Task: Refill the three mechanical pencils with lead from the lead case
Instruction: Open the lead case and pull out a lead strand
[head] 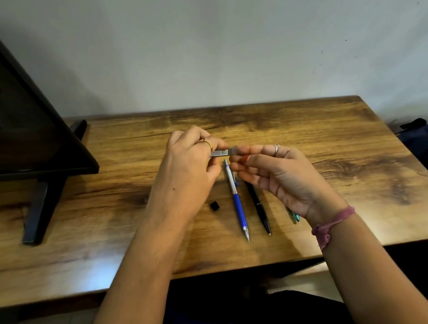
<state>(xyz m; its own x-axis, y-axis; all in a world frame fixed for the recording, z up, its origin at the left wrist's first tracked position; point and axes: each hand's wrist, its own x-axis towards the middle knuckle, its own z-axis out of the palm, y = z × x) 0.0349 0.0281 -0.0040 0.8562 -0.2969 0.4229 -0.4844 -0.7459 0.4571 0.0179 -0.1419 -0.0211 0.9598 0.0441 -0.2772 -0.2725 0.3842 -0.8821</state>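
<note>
Hands met above the wooden desk (336, 133), and we had the lead case (220, 153) held level between them, raised just beyond the top end of the blue pencil (238, 204). Our left hand (190, 169) pinched the case's left end, fingers curled round it, a gold ring showing on one finger. Our right hand (274, 171) pinched the case's right end between thumb and forefinger, the other fingers curled loosely below, palm turned up toward us. A silver ring sat on that hand and a pink thread band (330, 226) circled its wrist.

We took the blue pencil as our marker: it lay flat on the desk, tip pointing toward us, white upper barrel running up under the case. Just to the right of it lay the black pencil (258, 207), nearly parallel, tip also toward us, its top end hidden behind our right fingers. Further right of the blue pencil, the teal pencil (294, 216) showed only a short stretch beneath our right wrist. Left of the blue pencil, near its grip, a small black cap (214, 205) sat alone on the wood. Far left of the blue pencil stood a dark monitor (12, 109) on its black foot.
</note>
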